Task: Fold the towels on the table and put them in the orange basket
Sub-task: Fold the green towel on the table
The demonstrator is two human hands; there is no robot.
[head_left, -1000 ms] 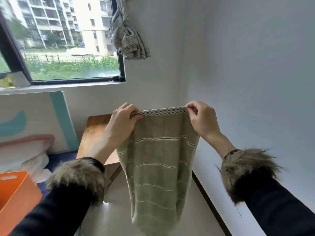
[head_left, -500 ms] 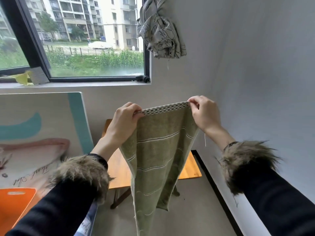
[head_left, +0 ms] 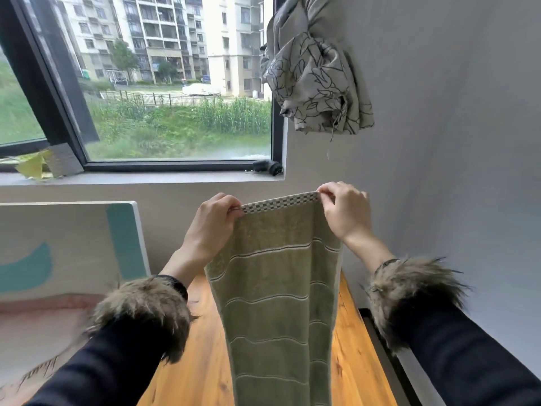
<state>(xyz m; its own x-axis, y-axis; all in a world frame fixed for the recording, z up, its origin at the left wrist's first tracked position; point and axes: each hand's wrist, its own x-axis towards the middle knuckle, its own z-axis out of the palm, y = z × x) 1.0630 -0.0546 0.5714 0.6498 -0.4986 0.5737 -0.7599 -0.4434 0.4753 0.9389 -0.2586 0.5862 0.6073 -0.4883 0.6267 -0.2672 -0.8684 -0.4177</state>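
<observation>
A green striped towel (head_left: 278, 303) with a checkered top band hangs straight down in front of me, over the wooden table (head_left: 202, 373). My left hand (head_left: 213, 227) pinches the band's left corner. My right hand (head_left: 345, 212) pinches the right corner at about the same height. The towel's lower end runs out of the frame. The orange basket is out of view.
A painted canvas (head_left: 73, 253) leans against the wall at the left, beside the table. A knotted grey curtain (head_left: 313, 71) hangs by the window (head_left: 175, 112). The grey wall (head_left: 453, 171) stands close on the right, with a dark baseboard (head_left: 386, 356) along the floor.
My view has swung left and up, so the wooden table now lies under the towel and the orange basket has left the frame. Both hands keep their pinch on the top corners.
</observation>
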